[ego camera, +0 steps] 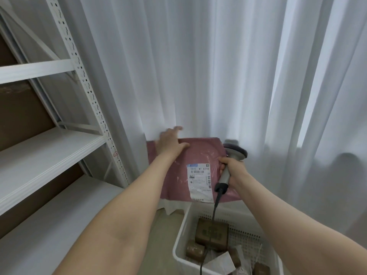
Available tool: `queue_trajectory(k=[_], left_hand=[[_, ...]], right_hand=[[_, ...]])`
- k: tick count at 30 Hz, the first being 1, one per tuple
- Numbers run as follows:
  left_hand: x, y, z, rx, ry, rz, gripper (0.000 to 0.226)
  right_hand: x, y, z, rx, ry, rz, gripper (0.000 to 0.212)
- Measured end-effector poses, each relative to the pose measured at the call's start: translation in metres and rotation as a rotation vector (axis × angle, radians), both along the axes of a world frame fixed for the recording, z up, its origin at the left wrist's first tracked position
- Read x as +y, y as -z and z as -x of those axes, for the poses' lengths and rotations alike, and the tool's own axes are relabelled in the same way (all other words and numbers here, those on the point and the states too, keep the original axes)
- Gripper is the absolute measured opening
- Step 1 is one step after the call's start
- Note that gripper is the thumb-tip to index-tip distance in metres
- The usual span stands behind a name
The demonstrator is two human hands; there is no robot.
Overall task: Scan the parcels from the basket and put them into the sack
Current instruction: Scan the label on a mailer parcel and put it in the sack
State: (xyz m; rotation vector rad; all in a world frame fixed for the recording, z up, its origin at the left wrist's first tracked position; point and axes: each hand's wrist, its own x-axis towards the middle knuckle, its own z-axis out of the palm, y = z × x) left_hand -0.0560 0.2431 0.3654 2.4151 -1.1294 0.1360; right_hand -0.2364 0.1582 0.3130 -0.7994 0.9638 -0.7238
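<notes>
Nearest, at 5 o'clock: white basket (181,231) with perforated walls, holding several brown parcels (211,233) and some loose paper. Plenty left to scan, then. Crossing over them, a dark cable (215,207), rising toward 12 o'clock into the scanner (225,175).

Further out, right of centre: right hand (234,167) wrapped firmly round the scanner's grey handle, fingers curled and closed on it. Scanner's long axis running from 7 to 1 o'clock, dark head at the far end. Cannot tell whether its window faces the label.

Just left of that, touching the right hand's fingers: pink parcel (174,167), a flat plastic mailer lifted clear of the basket and held up before the curtain. Close to square, so long axis hard to call; seemingly 10 to 4 o'clock. Broad face turned toward the camera, white label (199,181) on it, label's long side running roughly 12 to 6, top tipped slightly toward 11.

At the parcel's far left corner: left hand (170,141) gripping the edge, thumb pressed on the front, fingers reaching past the far edge, presumably behind.

Judged stage: one parcel out, presented for scanning, not bagged. No sack in view, so no count of finished parcels.

Beyond, white curtain (198,66); at 9 o'clock, white shelving (49,147).
</notes>
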Motion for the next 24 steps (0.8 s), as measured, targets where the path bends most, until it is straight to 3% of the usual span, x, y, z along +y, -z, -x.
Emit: queue_trajectory(k=[2,4,6,9,12,14,19,24], left_hand=[[0.015,0.013,-0.01,0.128,-0.277,0.167,0.102],[0.031,0.03,-0.02,0.541,-0.404,0.32,0.124],[0.039,0.048,-0.022,0.884,-0.377,0.424,0.124],[0.042,0.06,-0.009,1.12,-0.232,0.452,0.095],[0.042,0.054,-0.003,1.215,-0.141,0.425,0.055],[0.039,0.051,-0.002,1.251,-0.134,0.463,0.044],[0.02,0.064,-0.002,1.089,-0.301,0.684,0.051],[0.011,0.081,-0.006,0.999,-0.463,0.7,0.058]], right_hand=[[-0.007,-0.002,0.006,-0.078,0.046,-0.081,0.018],[-0.014,-0.005,0.012,-0.144,0.059,-0.157,0.018],[-0.019,-0.008,0.015,-0.207,0.046,-0.209,0.02],[-0.025,-0.01,0.018,-0.237,0.027,-0.225,0.02],[-0.03,-0.008,0.019,-0.146,0.076,-0.189,0.019],[-0.029,-0.006,0.018,-0.117,0.112,-0.171,0.016],[-0.022,0.005,0.019,-0.031,0.165,-0.062,0.009],[-0.011,0.011,0.028,0.105,-0.155,0.088,0.013]])
